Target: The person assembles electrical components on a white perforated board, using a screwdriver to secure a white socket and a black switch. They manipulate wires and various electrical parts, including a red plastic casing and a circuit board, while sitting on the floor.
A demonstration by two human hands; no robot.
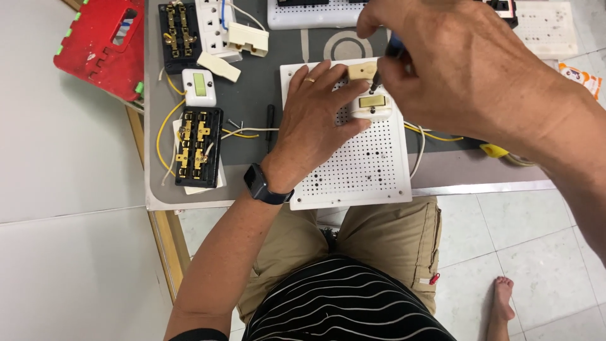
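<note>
My left hand (315, 120) lies flat on a white perforated board (366, 164), its fingers steadying a small white switch (372, 106) with a yellowish rocker. A cream-coloured cover piece (362, 70) sits just above the switch by my fingertips. My right hand (454, 69) is closed around a dark-handled screwdriver (379, 74), whose tip points down at the top of the switch. A ring is on my left hand and a dark watch (262, 185) on that wrist.
On the grey worktop (278, 82) to the left lie black terminal blocks with brass contacts (197, 146), a white switch with a green rocker (199, 86), a white socket strip (214, 25) and yellow and white wires. A red plastic case (104, 44) leans at far left. A bare foot (502, 297) shows on the tiled floor.
</note>
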